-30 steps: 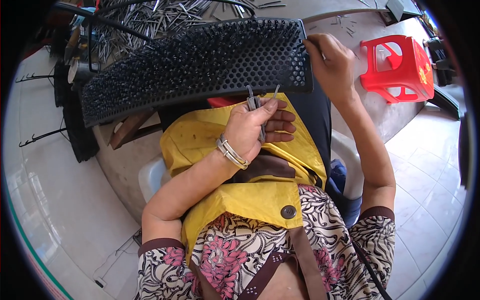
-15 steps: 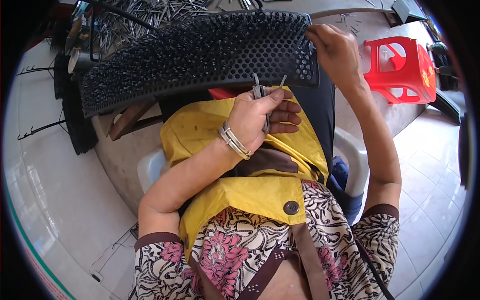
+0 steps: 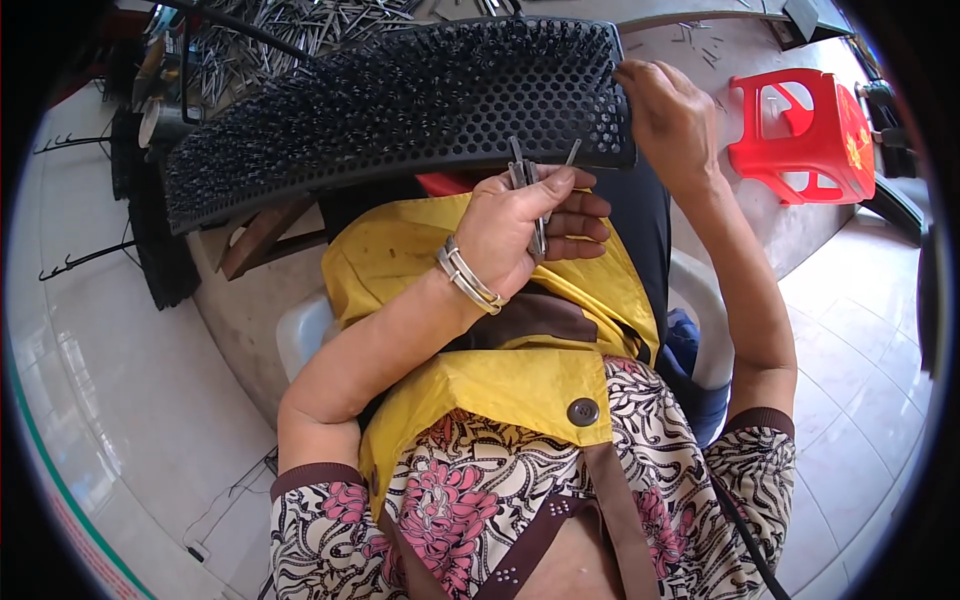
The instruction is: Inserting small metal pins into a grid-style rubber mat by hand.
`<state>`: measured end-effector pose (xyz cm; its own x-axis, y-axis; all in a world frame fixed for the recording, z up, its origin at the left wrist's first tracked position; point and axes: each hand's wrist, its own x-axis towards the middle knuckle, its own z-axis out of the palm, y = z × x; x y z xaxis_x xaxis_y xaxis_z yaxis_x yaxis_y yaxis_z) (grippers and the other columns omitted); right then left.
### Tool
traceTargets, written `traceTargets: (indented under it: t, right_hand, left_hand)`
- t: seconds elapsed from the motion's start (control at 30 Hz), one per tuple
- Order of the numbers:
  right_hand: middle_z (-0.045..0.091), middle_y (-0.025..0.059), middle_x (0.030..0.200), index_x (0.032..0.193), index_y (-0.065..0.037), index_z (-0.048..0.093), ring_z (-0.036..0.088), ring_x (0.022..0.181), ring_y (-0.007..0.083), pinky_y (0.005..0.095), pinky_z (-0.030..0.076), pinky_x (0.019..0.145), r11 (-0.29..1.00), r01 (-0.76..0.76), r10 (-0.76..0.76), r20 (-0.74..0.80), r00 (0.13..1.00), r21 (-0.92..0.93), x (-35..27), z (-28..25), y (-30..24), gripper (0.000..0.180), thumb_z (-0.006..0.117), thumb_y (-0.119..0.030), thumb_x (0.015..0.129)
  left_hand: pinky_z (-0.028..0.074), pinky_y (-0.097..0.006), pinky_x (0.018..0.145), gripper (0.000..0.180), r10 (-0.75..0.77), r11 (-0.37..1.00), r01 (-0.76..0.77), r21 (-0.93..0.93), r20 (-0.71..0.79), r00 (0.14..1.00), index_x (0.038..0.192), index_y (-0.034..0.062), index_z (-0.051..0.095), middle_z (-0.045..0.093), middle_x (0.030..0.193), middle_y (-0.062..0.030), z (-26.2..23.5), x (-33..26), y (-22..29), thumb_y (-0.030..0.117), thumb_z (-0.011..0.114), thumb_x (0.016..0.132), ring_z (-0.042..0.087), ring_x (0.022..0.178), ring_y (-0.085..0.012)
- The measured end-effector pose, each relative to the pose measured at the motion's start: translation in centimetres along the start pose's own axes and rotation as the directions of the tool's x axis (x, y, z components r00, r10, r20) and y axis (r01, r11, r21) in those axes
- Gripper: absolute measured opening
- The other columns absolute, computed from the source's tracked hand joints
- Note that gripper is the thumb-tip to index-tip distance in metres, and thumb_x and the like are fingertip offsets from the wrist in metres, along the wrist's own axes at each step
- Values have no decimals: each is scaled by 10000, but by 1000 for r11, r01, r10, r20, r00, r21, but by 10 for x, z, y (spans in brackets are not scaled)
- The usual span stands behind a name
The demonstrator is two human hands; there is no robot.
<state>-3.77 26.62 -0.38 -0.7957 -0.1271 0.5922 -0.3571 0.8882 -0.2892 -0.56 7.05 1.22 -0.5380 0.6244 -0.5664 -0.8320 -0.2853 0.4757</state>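
Across my lap at the far side lies a long, curved black board [image 3: 465, 148] full of round holes. Dark bristle-like pieces [image 3: 350, 100] stand packed over much of it, with bare holes at the middle right and along the near edge. A small bundle of thin grey strips [image 3: 527, 180] rests in my left hand [image 3: 515, 218], under the thumb, just below the board's near edge; the other fingers curl loosely. My right hand [image 3: 672, 115] is at the board's right end, its thumb and fingertips pinched together at the edge. Whatever they hold is hidden.
A heap of loose grey strips [image 3: 235, 60] lies beyond the board at the far left. On the right stands a red plastic stool [image 3: 805, 140]. A black rod [image 3: 240, 25] crosses above the board's left part. Black brush-like pieces [image 3: 155, 250] hang at the left.
My right hand has shifted slightly down and right along the board's end. The strips in my left hand stick up a little further, and that hand has barely moved.
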Motion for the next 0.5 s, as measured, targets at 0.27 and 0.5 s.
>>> traceTargets:
  t: [0.27,0.5]
  right_hand:
    - [599,150,757,820,-5,569,585,696,334,345,466,587,993,-106,103,51,993,45,8,-3,1,61,587,-33,769]
    - [598,152,724,854,-7,587,610,655,273,307,459,561,991,-51,72,165,984,-126,6,0,5,85,581,-56,785]
  left_hand:
    - [545,-368,653,226,6,1000,-6,-30,3,1000,957,-21,538,608,848,-166,2,2,-2,184,496,873,628,739,-244]
    - [543,-382,696,261,-12,1000,12,-16,48,999,1032,-19,528,608,915,-169,0,5,-1,193,473,890,629,798,-259]
